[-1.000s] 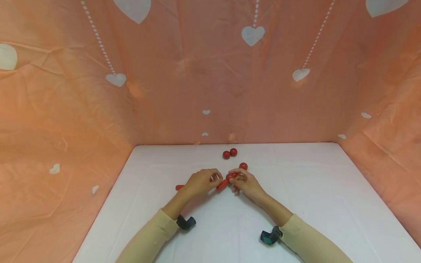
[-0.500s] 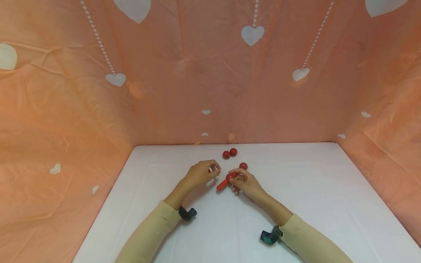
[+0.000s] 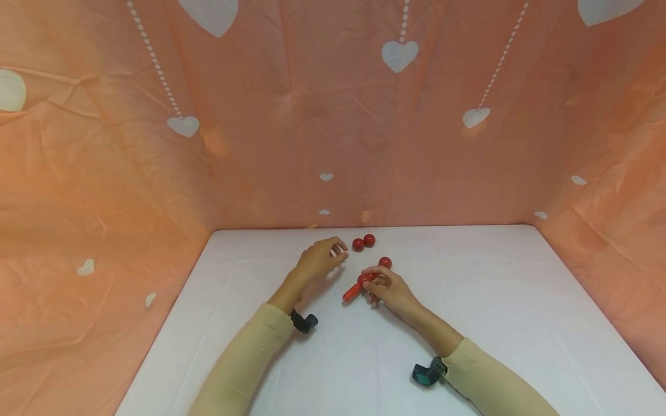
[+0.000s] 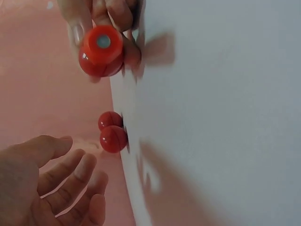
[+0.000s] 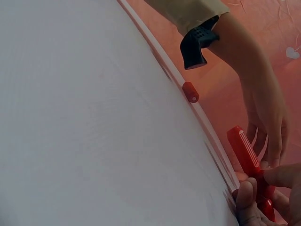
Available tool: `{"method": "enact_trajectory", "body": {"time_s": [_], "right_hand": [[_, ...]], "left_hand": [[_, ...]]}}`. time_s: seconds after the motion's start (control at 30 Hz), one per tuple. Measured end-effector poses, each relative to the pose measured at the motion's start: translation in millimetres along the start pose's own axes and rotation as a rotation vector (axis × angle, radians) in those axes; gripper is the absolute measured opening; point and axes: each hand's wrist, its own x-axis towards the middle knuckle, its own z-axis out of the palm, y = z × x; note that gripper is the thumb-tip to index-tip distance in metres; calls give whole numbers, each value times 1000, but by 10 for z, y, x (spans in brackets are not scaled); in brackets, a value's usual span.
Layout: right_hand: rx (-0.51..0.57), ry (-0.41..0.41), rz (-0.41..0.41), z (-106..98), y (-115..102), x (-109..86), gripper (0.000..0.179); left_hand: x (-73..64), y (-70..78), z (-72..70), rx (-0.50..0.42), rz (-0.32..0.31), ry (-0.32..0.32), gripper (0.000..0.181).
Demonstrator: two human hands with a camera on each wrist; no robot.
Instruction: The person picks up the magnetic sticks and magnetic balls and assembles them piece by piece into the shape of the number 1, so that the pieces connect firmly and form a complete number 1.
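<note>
My right hand [image 3: 392, 292] pinches a red rod-and-ball building piece [image 3: 351, 293] above the middle of the white table. One ball sits at its near rod, and another ball [image 3: 385, 263] shows at the far end. A grey disc is visible in the end of the near rod [image 4: 106, 56] in the left wrist view. Fingers cover the middle of the piece. My left hand [image 3: 318, 260] hovers with loosely bent fingers and holds nothing. Just right of its fingertips, two red balls [image 3: 358, 245] lie side by side on the table.
A separate short red rod [image 5: 190, 92] lies on the table [image 5: 94, 117] in the right wrist view; the left forearm hides it in the head view. Orange cloth with white hearts [image 3: 399, 56] stands behind the table and along both sides.
My left hand has moved away from the near rod, going up the table toward the two loose balls. The right hand and the piece it holds have stayed in place.
</note>
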Motion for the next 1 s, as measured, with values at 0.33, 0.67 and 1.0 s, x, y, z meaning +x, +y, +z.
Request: {"method": "enact_trajectory", "body": {"time_s": [0.33,0.67,1.0], "right_hand": [[-8,19,9,-21,7,15,40],[13,4,25,4,-5,6,41],[0,1,15,-12,-1,6,41]], "left_hand": [[195,-13,40,-32,-2,10,28],[305,-67,134,-59,-40,-30,38],[447,-50,210,-49,-45,-39,44]]}}
